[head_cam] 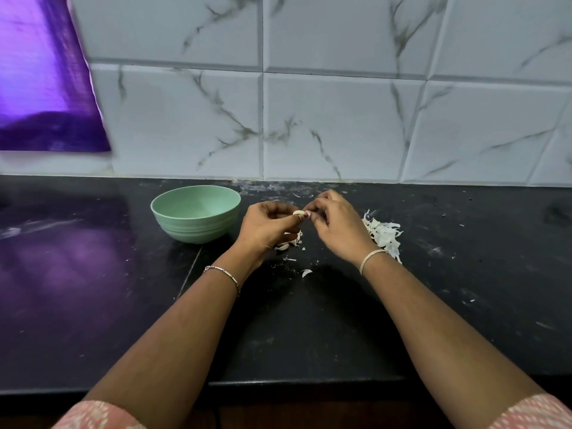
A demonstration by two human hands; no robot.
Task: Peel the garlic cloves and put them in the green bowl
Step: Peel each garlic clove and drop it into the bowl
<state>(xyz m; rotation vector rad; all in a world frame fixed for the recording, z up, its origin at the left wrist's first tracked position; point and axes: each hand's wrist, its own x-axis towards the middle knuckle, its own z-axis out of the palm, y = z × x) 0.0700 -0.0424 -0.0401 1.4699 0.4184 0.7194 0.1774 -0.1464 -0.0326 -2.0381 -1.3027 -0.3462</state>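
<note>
Both my left hand (267, 226) and right hand (332, 221) are pinching one garlic clove (298, 213) between fingertips, above the black counter (340, 320). Green bowl (195, 213) sits just left, peel pile (383, 235) on the right.

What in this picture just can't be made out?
All head view.
Mostly hidden: clove, by fingers of left hand and right hand.
Count unclear: garlic pieces under left hand.
Partly hidden: bowl floor, behind its near wall.
Blurred, cut by left edge: purple sheet.
</note>
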